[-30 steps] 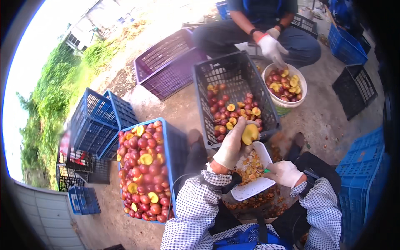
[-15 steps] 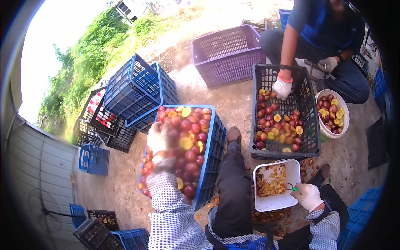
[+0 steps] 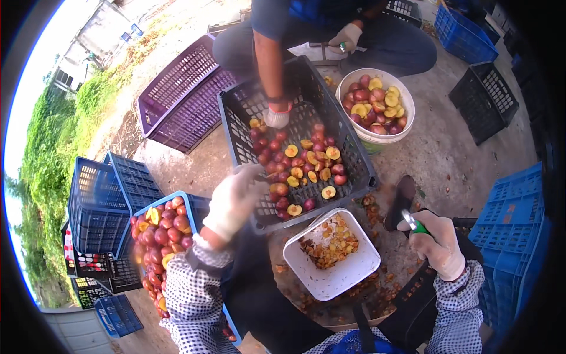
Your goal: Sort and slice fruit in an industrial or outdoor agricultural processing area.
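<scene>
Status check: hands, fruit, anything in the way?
Left hand blurred at dark crate, grip unclear. Right hand gripping green-handled tool. Cut and whole fruit in crate. Co-worker's hand there too.

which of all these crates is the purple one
The purple crate, beyond and left of the large black crate of cut fruit; the others in view look blue or black.

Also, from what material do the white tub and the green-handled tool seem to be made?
White tub: probably smooth plastic, judging by its even colour and rounded corners.

Green-handled tool: the handle is likely plastic, from its solid bright colour; the silvery tip is probably metal, from its shine.
</scene>
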Action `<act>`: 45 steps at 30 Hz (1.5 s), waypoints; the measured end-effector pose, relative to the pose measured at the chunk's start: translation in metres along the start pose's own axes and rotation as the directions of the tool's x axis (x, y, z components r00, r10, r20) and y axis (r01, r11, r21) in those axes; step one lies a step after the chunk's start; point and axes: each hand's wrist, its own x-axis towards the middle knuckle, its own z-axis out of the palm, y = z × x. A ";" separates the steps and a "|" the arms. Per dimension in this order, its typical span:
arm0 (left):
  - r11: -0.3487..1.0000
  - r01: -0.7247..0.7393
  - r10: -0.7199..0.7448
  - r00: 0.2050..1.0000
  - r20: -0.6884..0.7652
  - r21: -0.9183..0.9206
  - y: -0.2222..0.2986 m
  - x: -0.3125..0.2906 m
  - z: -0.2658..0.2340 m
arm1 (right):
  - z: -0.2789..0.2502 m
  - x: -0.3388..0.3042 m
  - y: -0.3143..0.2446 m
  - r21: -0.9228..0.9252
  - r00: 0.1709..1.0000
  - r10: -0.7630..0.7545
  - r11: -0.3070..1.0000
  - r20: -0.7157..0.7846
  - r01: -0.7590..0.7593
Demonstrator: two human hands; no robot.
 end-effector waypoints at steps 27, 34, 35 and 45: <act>0.497 0.398 -0.067 0.904 0.423 -0.771 0.014 0.116 0.096 | -0.010 -0.001 0.012 0.040 1.000 -0.006 0.999 0.028 0.004; 0.186 -0.182 0.191 0.971 -0.146 -0.966 0.097 0.071 -0.033 | 0.013 -0.005 -0.012 0.353 0.999 0.015 0.935 0.034 -0.026; 0.228 -0.135 0.151 0.983 -0.102 -0.964 0.117 0.065 -0.033 | 0.013 -0.004 -0.013 0.379 1.000 0.019 0.925 -0.005 -0.015; -0.043 0.257 -0.047 0.965 0.259 -0.965 0.138 -0.037 0.092 | 0.045 0.002 -0.003 -0.424 0.719 -0.667 0.719 -0.197 0.551</act>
